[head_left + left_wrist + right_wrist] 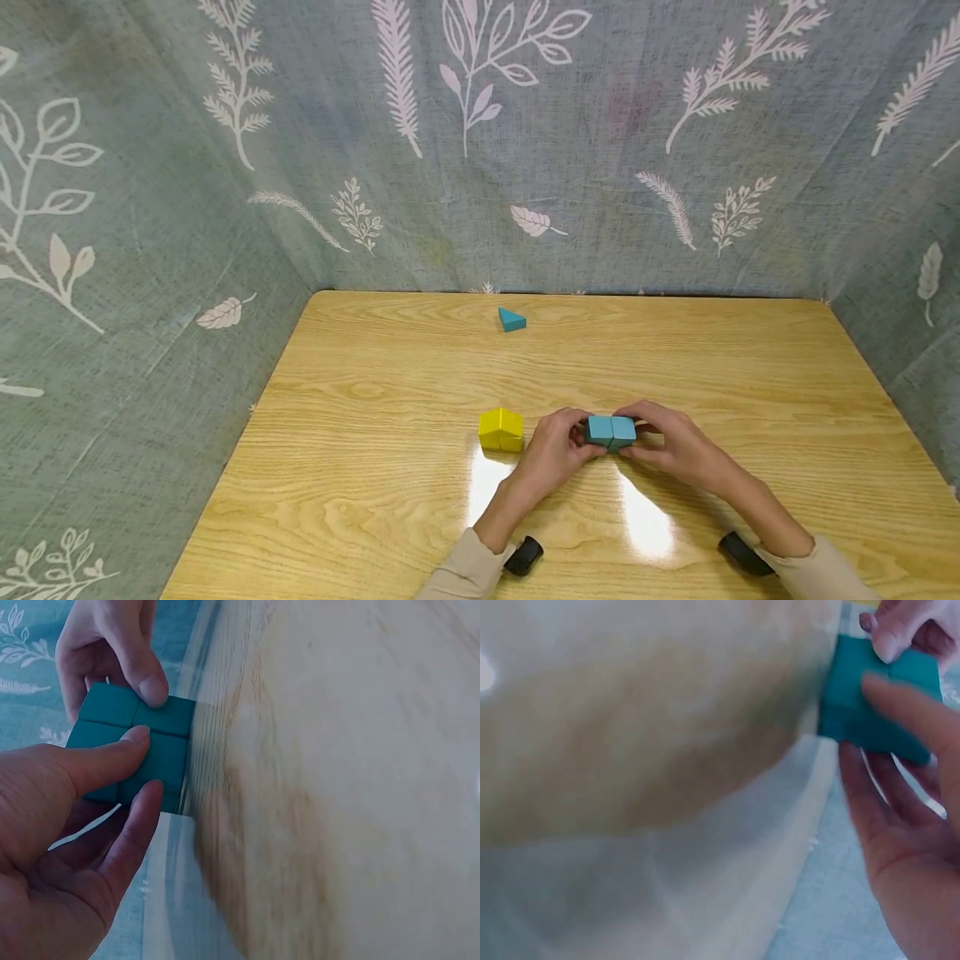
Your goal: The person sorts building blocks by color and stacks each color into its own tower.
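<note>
A group of teal blocks (pixel 611 428) stands on the table between both hands; seams in the left wrist view divide its face into several parts. My left hand (pixel 552 452) grips its left side, the thumb lying across the face of the blocks (pixel 163 759). From the right, my right hand (pixel 678 446) holds the other side between thumb and fingers. In the right wrist view the blocks (pixel 847 697) are blurred, with fingers beneath them. Just left of my left hand sits a yellow block shape (pixel 500 428) with a peaked top and seams.
A teal triangular block (pixel 512 321) lies near the back edge of the wooden table (pixel 375 367). Grey-green leaf-patterned cloth (pixel 465 183) hangs behind and at both sides. Black wrist devices (pixel 523 556) show by the sleeves, and bright reflections mark the tabletop.
</note>
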{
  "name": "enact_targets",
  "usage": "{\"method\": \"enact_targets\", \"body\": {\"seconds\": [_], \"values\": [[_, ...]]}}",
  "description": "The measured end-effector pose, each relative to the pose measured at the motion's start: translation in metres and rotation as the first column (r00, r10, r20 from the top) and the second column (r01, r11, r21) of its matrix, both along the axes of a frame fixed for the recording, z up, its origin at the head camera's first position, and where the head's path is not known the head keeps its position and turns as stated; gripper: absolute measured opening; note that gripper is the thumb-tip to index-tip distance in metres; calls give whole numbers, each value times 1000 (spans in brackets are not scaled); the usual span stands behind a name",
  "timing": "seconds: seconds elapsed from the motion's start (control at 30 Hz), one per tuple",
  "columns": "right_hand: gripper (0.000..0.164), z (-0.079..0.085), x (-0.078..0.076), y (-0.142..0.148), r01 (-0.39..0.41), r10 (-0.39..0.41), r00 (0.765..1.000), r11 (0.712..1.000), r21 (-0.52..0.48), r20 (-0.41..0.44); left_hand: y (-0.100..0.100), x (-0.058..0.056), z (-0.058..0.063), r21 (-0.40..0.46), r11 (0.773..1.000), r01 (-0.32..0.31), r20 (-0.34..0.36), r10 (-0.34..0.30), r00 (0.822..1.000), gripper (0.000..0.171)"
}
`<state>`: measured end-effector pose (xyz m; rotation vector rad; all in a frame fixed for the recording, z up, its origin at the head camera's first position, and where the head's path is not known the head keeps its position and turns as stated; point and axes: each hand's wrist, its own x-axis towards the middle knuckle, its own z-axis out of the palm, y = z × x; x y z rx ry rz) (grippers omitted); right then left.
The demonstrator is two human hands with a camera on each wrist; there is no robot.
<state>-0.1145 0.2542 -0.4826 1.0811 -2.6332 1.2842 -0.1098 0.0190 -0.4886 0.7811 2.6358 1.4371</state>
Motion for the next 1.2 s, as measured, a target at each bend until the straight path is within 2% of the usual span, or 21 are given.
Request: {"method": "enact_targets", "body": {"seconds": [0.17, 0.3, 0.53, 0.97, 1.2], "values": [[51, 12, -8, 4, -45, 44, 999, 999, 25, 31, 1, 0, -1, 16, 1000, -4, 6, 3, 1000, 32], [45, 22, -19, 6, -28, 26, 999, 999, 39, 40, 1, -1, -3, 29, 1000, -9, 2, 9, 1000, 30], [38, 39, -39, 3, 4, -4, 1000, 998, 58, 5, 1, 0, -1, 53, 998, -15, 13, 14, 1000, 31], [32, 55, -84, -15, -41, 47, 995, 997, 67, -85, 3, 1, -2, 82, 995, -56, 79, 49, 996, 33], [32, 61, -105, -30, -53, 64, 993, 993, 104, -100, 2, 1, -2, 90, 995, -49, 86, 41, 995, 33]]}}
